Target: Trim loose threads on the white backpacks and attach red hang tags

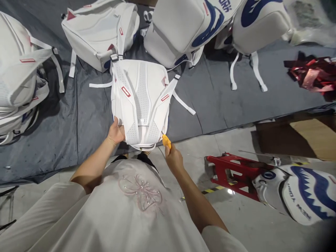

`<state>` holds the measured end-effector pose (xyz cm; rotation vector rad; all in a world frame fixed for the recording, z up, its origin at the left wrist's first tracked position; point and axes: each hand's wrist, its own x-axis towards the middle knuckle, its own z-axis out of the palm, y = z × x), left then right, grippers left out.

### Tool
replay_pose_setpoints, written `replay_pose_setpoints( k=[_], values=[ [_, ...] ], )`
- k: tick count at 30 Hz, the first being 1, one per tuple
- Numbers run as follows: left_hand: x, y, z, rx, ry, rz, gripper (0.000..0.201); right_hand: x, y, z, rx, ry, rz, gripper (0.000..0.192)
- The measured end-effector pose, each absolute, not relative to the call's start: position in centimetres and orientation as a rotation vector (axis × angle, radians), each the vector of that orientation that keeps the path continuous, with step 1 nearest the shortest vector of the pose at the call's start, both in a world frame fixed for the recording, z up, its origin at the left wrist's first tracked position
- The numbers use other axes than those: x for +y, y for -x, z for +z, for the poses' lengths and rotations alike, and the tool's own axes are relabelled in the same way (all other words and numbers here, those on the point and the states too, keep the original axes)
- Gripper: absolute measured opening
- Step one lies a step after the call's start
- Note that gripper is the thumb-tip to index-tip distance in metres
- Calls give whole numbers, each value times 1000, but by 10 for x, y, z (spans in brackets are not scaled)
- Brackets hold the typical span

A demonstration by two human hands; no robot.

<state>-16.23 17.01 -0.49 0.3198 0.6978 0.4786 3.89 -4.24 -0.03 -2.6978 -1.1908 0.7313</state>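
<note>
In front of me a white backpack [143,91] lies on the dark grey cover with its straps facing up. Each shoulder strap carries a red outlined patch, and a dotted padded strip runs down the back panel. My left hand [116,133] grips the backpack's lower left edge, thumb on top and the other fingers partly hidden beneath it. At the lower right edge, my right hand [173,157] is closed round a small yellow-handled tool [166,141]. The tool's thin tip points at the bag's side; its exact kind is too small to tell.
More white backpacks [102,31] lie along the cover [86,122], at the left and back. Red shiny strips [315,77] are heaped at the right. On the floor are a red plastic stool [236,171], another backpack [301,192] and a cardboard box [312,140].
</note>
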Motion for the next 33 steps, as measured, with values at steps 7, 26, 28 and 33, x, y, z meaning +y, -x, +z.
replay_pose_setpoints(
  k=[7, 26, 28, 33],
  values=[
    [177, 158, -17, 783, -323, 470, 60, -45, -29, -6, -1096, 2737, 638, 31],
    [177, 152, 3, 815, -458, 387, 46, -139, 48, 34, -979, 2719, 981, 35],
    [165, 165, 10, 904, -658, 348, 56, -129, 50, 31, -1020, 2765, 1004, 33],
    [116, 195, 16, 1272, -1937, 778, 62, -111, 47, 24, -1049, 2803, 1055, 33]
  ],
)
